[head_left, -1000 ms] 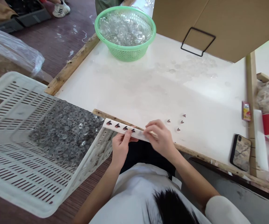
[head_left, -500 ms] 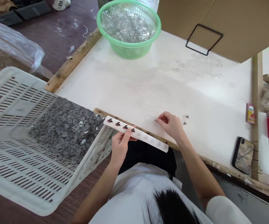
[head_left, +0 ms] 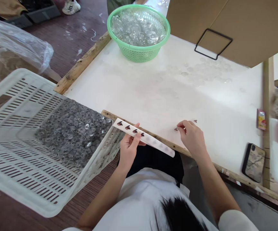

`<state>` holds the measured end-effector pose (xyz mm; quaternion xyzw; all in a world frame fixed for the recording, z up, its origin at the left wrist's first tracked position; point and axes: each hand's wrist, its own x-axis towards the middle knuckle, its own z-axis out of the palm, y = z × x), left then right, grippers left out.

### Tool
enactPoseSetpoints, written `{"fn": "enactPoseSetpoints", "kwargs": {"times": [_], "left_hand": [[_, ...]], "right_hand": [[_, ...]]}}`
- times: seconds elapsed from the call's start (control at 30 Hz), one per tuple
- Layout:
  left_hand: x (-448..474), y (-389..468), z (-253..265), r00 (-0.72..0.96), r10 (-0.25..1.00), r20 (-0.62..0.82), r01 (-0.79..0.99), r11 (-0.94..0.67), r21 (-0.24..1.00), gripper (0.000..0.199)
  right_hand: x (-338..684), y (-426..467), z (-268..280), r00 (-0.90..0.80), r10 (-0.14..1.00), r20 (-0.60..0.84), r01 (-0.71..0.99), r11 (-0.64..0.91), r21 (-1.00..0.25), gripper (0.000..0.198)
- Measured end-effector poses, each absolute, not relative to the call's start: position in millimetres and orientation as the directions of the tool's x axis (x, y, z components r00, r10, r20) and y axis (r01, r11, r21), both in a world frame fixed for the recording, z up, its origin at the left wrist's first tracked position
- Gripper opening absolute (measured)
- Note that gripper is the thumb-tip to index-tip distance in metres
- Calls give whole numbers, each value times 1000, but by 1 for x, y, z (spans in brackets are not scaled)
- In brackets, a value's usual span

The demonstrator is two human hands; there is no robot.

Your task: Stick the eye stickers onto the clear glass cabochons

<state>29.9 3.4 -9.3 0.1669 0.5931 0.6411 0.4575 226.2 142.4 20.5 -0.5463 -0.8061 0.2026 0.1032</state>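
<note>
My left hand (head_left: 129, 148) holds a long white sticker strip (head_left: 153, 143) at the table's near edge; several small dark printed stickers (head_left: 130, 129) remain on its left end, the right end is bare. My right hand (head_left: 192, 138) rests on the white table (head_left: 153, 93), fingertips pinched at a small dark sticker piece (head_left: 176, 129). Another small piece (head_left: 195, 121) lies just beyond the fingers. Whether the pinch lifts the piece I cannot tell.
A white slatted crate (head_left: 20, 134) with clear glass cabochons stands left of me. A green basket (head_left: 139, 32) of clear glass pieces sits at the table's far side; a cardboard box (head_left: 230, 29) behind. A phone (head_left: 253, 158) and small red packet (head_left: 261, 115) lie at right.
My right hand left the strip, reached onto the table to the loose sticker pieces, then shifted right. Fewer loose pieces show on the table. The left hand kept the strip.
</note>
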Motion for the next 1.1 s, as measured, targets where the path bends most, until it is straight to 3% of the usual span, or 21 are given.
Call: {"fn": "enactPoseSetpoints", "kwargs": {"times": [0.1, 0.2, 0.27, 0.53, 0.63, 0.73, 0.83, 0.97, 1.1], "left_hand": [[36, 4, -6, -503, 802, -322, -362, 143, 921, 51], [41, 2, -4, -472, 823, -317, -355, 151, 923, 50], [42, 0, -5, -456, 833, -313, -374, 140, 917, 46], [42, 7, -16, -509, 788, -345, -441, 105, 891, 31], [40, 12, -17, -512, 776, -368, -463, 112, 879, 31], [35, 14, -19, -534, 758, -374, -464, 107, 879, 33], [32, 13, -20, -531, 754, -386, -470, 117, 875, 33], [31, 11, -20, -520, 763, -385, -465, 125, 876, 33], [31, 11, -19, -523, 755, -396, -458, 143, 877, 33]], "right_hand": [[203, 125, 36, -463, 886, -8, 718, 369, -591, 14], [175, 110, 43, -646, 763, -29, 480, 376, -792, 11], [164, 104, 41, -701, 713, -19, 397, 367, -841, 8], [168, 94, 24, -687, 705, 177, 366, 547, -753, 15], [180, 119, 28, -590, 774, 229, 334, 493, -804, 11], [207, 166, 29, -342, 933, 112, 447, 267, -854, 8], [233, 207, 22, -231, 968, -95, 601, 66, -796, 16], [246, 226, 6, -249, 937, -245, 689, -7, -725, 20], [242, 227, -4, -200, 950, -240, 737, -15, -676, 21]]}}
